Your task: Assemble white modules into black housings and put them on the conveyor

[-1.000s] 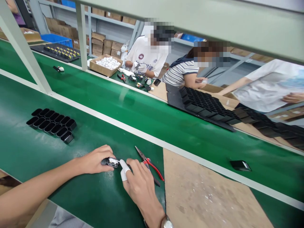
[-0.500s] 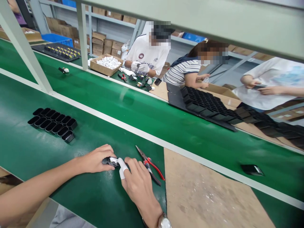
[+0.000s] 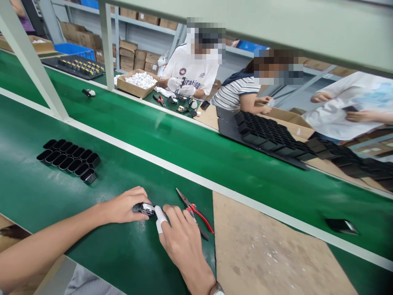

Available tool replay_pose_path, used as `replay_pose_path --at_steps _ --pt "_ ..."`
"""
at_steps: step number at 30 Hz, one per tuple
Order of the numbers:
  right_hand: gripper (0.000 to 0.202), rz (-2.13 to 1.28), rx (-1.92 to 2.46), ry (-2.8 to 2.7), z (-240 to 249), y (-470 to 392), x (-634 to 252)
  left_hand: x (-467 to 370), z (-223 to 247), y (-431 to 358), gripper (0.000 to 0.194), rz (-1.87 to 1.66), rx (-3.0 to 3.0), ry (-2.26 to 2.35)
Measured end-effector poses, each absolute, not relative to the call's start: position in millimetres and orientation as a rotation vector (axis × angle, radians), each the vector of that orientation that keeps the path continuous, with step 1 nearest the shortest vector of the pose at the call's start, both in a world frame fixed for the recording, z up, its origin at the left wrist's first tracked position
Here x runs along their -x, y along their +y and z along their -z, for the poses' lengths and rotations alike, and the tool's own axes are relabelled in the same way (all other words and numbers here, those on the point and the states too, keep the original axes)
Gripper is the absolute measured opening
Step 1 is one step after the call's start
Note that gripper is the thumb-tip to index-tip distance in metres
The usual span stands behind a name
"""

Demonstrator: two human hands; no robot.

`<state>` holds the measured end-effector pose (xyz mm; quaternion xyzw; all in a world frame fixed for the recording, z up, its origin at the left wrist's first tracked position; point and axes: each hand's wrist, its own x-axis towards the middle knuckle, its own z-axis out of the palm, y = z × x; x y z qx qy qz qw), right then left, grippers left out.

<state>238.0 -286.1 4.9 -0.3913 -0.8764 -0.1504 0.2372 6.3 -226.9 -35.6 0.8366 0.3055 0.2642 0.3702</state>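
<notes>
My left hand (image 3: 130,206) is closed around a small black plastic housing (image 3: 141,208), just above the green bench. The housing's open end faces me and shows a white part with small metal pieces inside. My right hand (image 3: 181,231) is bent at the housing's right end, with white finger cots on its thumb side touching the edge; its other fingertips are hidden. Beside the right hand lie long-nose pliers (image 3: 195,213) with red and black handles, jaws pointing away. Several empty black oval housings (image 3: 67,159) stand in two rows on the left.
A brown board (image 3: 276,246) covers the bench to the right. Beyond a pale rail (image 3: 138,155) runs a green belt (image 3: 184,139) carrying a black case (image 3: 342,226) and a small part (image 3: 89,93). Co-workers sit across, near stacked black housings (image 3: 270,133) and a carton of white parts (image 3: 130,90).
The black case and the small part on the belt have moved right. My left hand stays put on the housing; my right hand has shifted slightly right.
</notes>
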Motion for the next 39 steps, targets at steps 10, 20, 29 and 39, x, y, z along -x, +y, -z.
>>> replay_pose_path --at_steps 10,20,29,39 --pt "0.029 0.414 1.071 -2.364 1.0 -285.5 -236.0 -7.4 32.2 -227.0 0.027 -0.682 -2.148 0.779" --pt "0.02 0.409 1.259 -2.267 10.2 -284.0 -252.7 -7.5 34.3 -228.2 0.029 -0.657 -2.136 0.814" --pt "0.026 0.174 1.414 -2.323 34.4 -283.5 -257.8 3.7 22.1 -227.5 0.058 -0.576 -2.047 0.905" --pt "0.038 -0.279 1.13 -2.325 14.0 -285.3 -231.0 4.7 19.9 -228.8 0.027 -0.6 -1.974 0.925"
